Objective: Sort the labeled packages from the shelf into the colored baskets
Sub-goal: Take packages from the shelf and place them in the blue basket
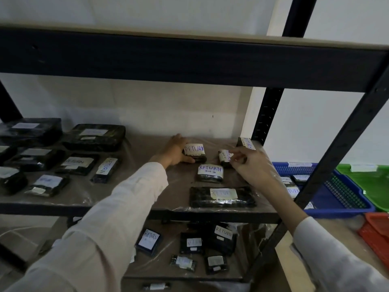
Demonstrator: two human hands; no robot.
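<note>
Fingers (178,142) of the left hand (173,153) are curling round a RETURN package (194,152) toward the back edge of the shelf (143,144), right of middle, thumb hooking along its front side. It is sitting on the shelf, not lifted yet. Just right, the right hand (250,167) is pinching a small RETURN package (224,159) between thumb and fingertips, near the back right corner, also resting on the shelf. Between the hands, nearer the front edge, a third RETURN package (210,172) and a flat RETURN package (223,197) are lying untouched. Past the shelf's right post (345,144), the blue basket (341,210) is holding a few labelled packages. The green basket (368,186) and red basket (376,232) are sitting beside it, tags too blurred to read. Step looks like a two-handed pick-up. Next move is probably calling for lifting both clear, swinging right round the post, and dropping them in the RETURN basket. Blue seems likely, but I cannot confirm it.
</note>
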